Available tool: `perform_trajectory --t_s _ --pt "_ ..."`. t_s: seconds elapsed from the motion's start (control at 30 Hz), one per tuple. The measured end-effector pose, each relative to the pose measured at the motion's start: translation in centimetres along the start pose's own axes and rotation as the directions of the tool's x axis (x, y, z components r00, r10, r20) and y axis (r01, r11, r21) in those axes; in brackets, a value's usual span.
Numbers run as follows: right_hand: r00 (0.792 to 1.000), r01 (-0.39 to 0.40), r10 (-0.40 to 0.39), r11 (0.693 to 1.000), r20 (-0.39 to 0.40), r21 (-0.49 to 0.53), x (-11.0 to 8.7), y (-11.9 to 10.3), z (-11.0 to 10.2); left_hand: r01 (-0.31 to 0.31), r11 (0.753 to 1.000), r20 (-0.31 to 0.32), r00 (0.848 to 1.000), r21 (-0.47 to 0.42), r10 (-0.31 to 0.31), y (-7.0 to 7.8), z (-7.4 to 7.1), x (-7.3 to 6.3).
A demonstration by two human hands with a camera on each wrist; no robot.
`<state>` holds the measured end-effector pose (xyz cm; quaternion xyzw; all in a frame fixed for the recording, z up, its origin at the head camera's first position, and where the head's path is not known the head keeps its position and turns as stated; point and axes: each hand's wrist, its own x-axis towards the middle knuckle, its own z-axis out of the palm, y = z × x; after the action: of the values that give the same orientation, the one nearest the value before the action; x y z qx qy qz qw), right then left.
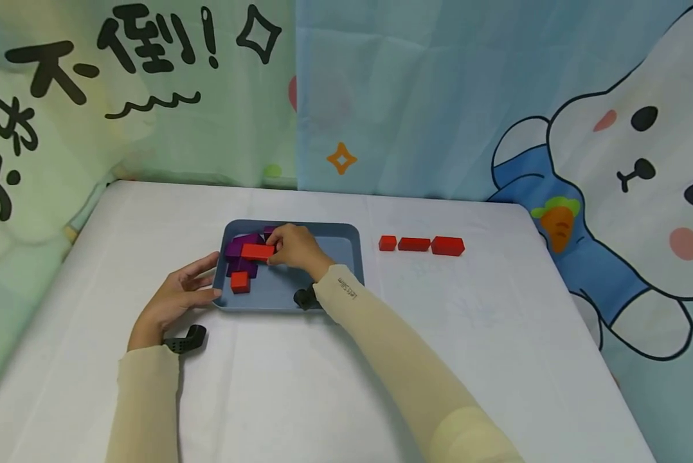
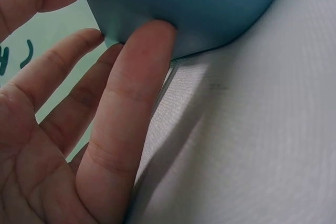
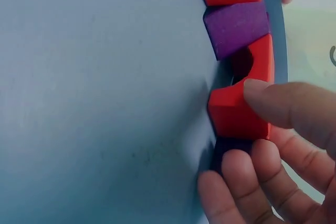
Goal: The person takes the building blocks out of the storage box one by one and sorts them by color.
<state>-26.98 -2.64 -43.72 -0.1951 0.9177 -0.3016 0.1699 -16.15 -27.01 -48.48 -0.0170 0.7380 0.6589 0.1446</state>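
One red arch [image 1: 256,252] sits in our right grip [image 1: 297,247], its right end clamped between thumb and fingers, its other end beside purple blocks [image 1: 233,249] in the tray [image 1: 283,280]; our left grip [image 1: 184,292], fingers apart, touches the tray's left side.

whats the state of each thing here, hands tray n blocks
Right hand: pinching the notched red block
Left hand: touching the tray's left edge
Tray: resting on the white table, holding blocks
Notched red block: held; whether it rests on anything is unclear
Purple blocks: clustered in the tray
Small red block: in the tray, unheld
Three red blocks: lined up right of the tray
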Motion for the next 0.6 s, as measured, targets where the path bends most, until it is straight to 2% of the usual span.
perform_trajectory --t_s 0.23,0.43,0.6 --pt "0.999 0.028 -0.029 0.999 -0.032 -0.028 -0.7 0.4 -0.8 0.003 1.0 -0.006 1.0 0.008 -0.003 0.0 0.1 0.1" --pt "0.993 0.093 -0.089 0.994 -0.071 0.053 -2.0 1.5 -2.8 0.001 1.0 0.001 1.0 0.019 -0.001 0.1 0.2 0.2" --pt "0.994 0.081 -0.07 0.987 -0.083 0.136 -3.7 3.0 -5.0 -0.008 1.0 0.006 1.0 0.026 0.008 -0.1 0.0 0.0"
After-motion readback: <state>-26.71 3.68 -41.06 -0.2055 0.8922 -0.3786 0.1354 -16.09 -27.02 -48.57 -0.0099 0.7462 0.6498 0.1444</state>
